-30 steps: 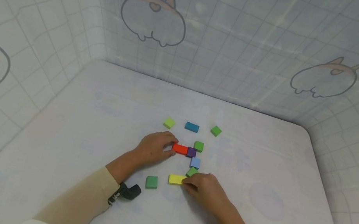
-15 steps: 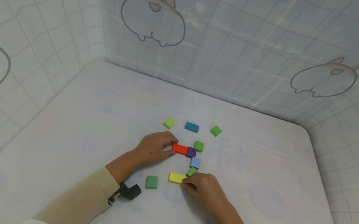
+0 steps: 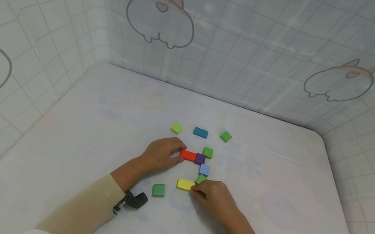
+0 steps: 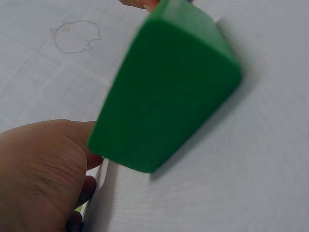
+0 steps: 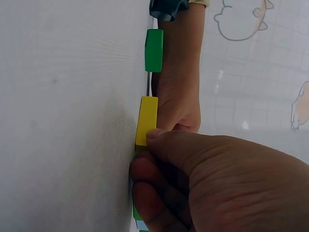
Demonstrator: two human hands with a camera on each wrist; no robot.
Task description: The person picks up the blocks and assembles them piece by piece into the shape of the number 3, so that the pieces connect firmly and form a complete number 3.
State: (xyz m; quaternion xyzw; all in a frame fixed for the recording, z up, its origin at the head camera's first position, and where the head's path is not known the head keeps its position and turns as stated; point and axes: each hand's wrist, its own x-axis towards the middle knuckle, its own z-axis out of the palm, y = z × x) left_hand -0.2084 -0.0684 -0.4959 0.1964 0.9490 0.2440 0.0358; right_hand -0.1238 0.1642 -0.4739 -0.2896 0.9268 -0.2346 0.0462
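My left hand (image 3: 162, 154) holds the left end of a red block (image 3: 188, 155) between thumb and fingers. The red block's right end meets a dark purple block (image 3: 200, 159). Thumb and fingers of my right hand (image 3: 216, 198) pinch the right end of a yellow block (image 3: 185, 185), seen closer in the right wrist view as a long yellow block (image 5: 147, 118). A green block (image 3: 201, 179) lies against the yellow one, partly covered by my right fingers. Beyond it come a light blue block (image 3: 204, 170) and, past the purple one, another green block (image 3: 208, 152).
A darker green block (image 3: 158, 190) lies near my left wrist and fills much of the left wrist view. Farther back are a lime block (image 3: 176, 128), a blue block (image 3: 201, 132) and a green block (image 3: 226, 136). Patterned fabric walls surround the white table (image 3: 119, 101).
The yellow block has shifted slightly away from me, closer to the green block, with my right hand pinching it. My left hand stays still on the red block.
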